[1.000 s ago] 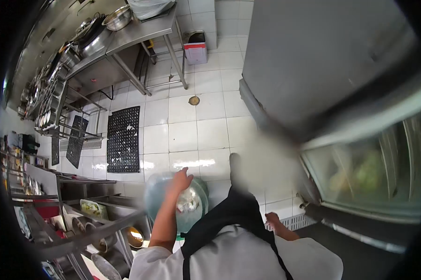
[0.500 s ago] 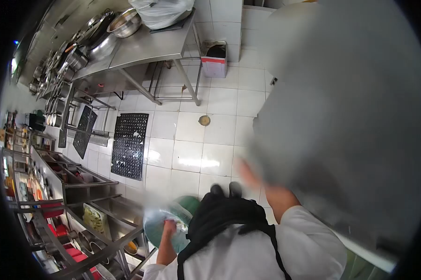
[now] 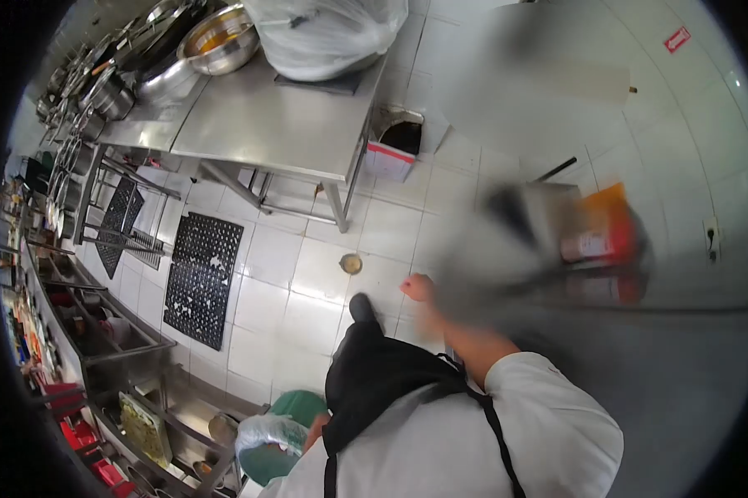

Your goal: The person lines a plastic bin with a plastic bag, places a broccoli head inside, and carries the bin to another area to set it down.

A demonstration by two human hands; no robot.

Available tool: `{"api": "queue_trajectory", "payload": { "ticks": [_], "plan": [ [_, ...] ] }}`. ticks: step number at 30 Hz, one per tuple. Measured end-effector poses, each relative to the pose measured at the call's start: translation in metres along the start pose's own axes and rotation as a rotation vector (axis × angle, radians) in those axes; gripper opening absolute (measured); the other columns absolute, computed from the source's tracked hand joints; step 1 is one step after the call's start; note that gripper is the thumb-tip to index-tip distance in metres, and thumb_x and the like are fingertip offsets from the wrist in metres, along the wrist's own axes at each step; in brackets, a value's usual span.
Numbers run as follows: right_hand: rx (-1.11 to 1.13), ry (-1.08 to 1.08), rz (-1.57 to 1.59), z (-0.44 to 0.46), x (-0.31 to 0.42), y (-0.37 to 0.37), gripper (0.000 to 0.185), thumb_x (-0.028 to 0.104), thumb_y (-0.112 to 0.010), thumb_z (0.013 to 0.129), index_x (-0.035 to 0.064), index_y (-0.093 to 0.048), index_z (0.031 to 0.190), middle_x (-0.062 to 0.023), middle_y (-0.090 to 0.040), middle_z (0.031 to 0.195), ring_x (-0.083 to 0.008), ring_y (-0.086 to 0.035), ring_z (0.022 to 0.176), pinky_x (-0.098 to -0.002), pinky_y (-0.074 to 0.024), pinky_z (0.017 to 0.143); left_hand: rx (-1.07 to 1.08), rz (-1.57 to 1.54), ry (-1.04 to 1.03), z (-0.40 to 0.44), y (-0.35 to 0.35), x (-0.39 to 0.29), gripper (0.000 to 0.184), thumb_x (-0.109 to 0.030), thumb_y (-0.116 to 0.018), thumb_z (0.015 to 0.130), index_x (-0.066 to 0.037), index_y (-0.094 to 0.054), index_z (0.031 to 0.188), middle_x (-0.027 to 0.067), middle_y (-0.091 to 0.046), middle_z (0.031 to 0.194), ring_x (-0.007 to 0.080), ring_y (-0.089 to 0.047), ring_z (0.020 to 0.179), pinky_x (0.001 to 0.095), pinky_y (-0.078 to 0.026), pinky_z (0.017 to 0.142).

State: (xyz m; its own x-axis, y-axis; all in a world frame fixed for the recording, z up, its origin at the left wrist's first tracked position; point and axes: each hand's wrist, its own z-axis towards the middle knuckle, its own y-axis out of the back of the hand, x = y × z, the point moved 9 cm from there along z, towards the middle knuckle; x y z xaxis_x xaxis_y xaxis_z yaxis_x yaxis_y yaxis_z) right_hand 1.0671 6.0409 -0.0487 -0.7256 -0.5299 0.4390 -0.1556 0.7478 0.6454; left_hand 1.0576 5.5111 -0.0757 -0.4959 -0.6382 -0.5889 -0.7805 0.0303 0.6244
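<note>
My right hand is out in front of my body above the tiled floor. Its fingers look curled closed, and I see nothing in them. The forearm behind it is smeared by motion. Low beside my apron, my left hand is partly covered by the black cloth, so its fingers do not show. Just to its left stands a green bin with a clear plastic liner over its rim.
A steel table carries a metal bowl and a white plastic bag. Beneath its right end is an open container. A black mat and a round drain are on the floor. Blurred orange-red packages are at right.
My left hand has come out of the bin to my apron's side. The large grey surface at right has shifted away, uncovering wall and packages. My view has turned and one foot has stepped forward.
</note>
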Motion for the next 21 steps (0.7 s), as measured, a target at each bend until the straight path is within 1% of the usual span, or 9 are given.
{"api": "queue_trajectory", "payload": {
  "ticks": [2,3,4,6,9,11,13,18,21],
  "plan": [
    [0.055,-0.104,-0.164,0.045,-0.068,-0.015,0.033,0.034,-0.053,0.084,0.0063,-0.068,0.094,-0.0165,-0.066,0.095,-0.0339,-0.061,0.093,-0.0417,-0.0487,0.084,-0.209,0.01,-0.179,0.065,0.074,-0.028,0.02,-0.021,-0.062,0.068,-0.005,-0.063,0.081,0.016,-0.061,0.081,0.0339,-0.058,0.077,0.0437,-0.048,0.068],
    [0.007,-0.126,-0.106,0.054,-0.081,0.01,0.033,0.034,-0.053,0.084,0.0065,-0.068,0.095,-0.0165,-0.066,0.095,-0.0337,-0.061,0.094,-0.042,-0.0486,0.084,-0.061,-0.519,0.207,0.106,0.087,0.003,0.023,-0.018,-0.058,0.074,-0.004,-0.062,0.091,0.015,-0.06,0.094,0.0313,-0.058,0.088,0.0424,-0.048,0.074],
    [-0.038,-0.15,-0.045,0.063,-0.092,0.037,0.033,0.033,-0.053,0.084,0.0066,-0.068,0.096,-0.0165,-0.066,0.096,-0.0336,-0.061,0.094,-0.0422,-0.0484,0.085,-0.128,-1.023,0.653,0.13,0.101,0.031,0.027,-0.016,-0.055,0.079,-0.003,-0.06,0.102,0.0139,-0.059,0.107,0.0288,-0.058,0.098,0.0411,-0.049,0.081],
    [-0.151,-0.176,-0.032,0.09,-0.104,0.093,0.032,0.032,-0.053,0.083,0.0056,-0.068,0.095,-0.0169,-0.066,0.095,-0.0338,-0.061,0.094,-0.0425,-0.0485,0.085,-0.237,-1.19,0.554,0.184,0.19,-0.02,0.048,-0.027,-0.05,0.09,-0.004,-0.043,0.131,0.0095,-0.055,0.119,0.0238,-0.055,0.1,0.0424,-0.048,0.079],
    [-0.312,-0.239,0.151,0.13,-0.095,0.197,0.031,0.032,-0.056,0.082,0.0042,-0.068,0.09,-0.0187,-0.065,0.093,-0.0354,-0.061,0.091,-0.0427,-0.0495,0.082,-0.218,-1.14,0.521,0.243,0.246,-0.039,0.052,-0.026,-0.05,0.09,-0.005,-0.037,0.136,0.0132,-0.049,0.13,0.0263,-0.054,0.109,0.042,-0.048,0.081],
    [-0.661,-0.19,0.321,0.293,-0.21,0.137,0.03,0.032,-0.056,0.081,0.0055,-0.068,0.088,-0.019,-0.065,0.093,-0.0366,-0.061,0.089,-0.0434,-0.0498,0.08,-0.21,-1.1,0.586,0.268,0.256,-0.052,0.052,-0.025,-0.05,0.09,-0.005,-0.038,0.136,0.0134,-0.049,0.13,0.0263,-0.054,0.108,0.0424,-0.048,0.081],
    [-0.597,-0.128,0.463,0.311,-0.171,0.208,0.03,0.032,-0.056,0.081,0.0052,-0.068,0.088,-0.0189,-0.064,0.095,-0.0367,-0.061,0.09,-0.0434,-0.0495,0.081,-0.253,-1.098,0.684,0.281,0.239,-0.056,0.051,-0.024,-0.05,0.088,-0.006,-0.04,0.135,0.0127,-0.051,0.127,0.0259,-0.054,0.106,0.0423,-0.047,0.08],
    [-0.338,0.066,-0.007,0.414,-0.098,0.311,0.031,0.032,-0.056,0.081,0.0052,-0.068,0.09,-0.0175,-0.064,0.099,-0.0362,-0.061,0.093,-0.0428,-0.0491,0.084,-0.343,-1.117,1.177,0.267,0.123,-0.104,0.032,-0.021,-0.05,0.085,-0.011,-0.059,0.114,0.0092,-0.054,0.091,0.0251,-0.055,0.082,0.0496,-0.05,0.068],
    [-0.082,0.115,-0.214,0.455,-0.056,0.366,0.035,0.037,-0.059,0.079,0.0052,-0.068,0.09,-0.0156,-0.065,0.099,-0.0347,-0.061,0.092,-0.042,-0.0489,0.084,-0.204,-0.905,1.07,0.305,0.056,-0.137,0.03,-0.019,-0.051,0.086,-0.007,-0.058,0.113,0.0115,-0.055,0.087,0.0256,-0.054,0.077,0.0478,-0.052,0.065]
  ]
}}
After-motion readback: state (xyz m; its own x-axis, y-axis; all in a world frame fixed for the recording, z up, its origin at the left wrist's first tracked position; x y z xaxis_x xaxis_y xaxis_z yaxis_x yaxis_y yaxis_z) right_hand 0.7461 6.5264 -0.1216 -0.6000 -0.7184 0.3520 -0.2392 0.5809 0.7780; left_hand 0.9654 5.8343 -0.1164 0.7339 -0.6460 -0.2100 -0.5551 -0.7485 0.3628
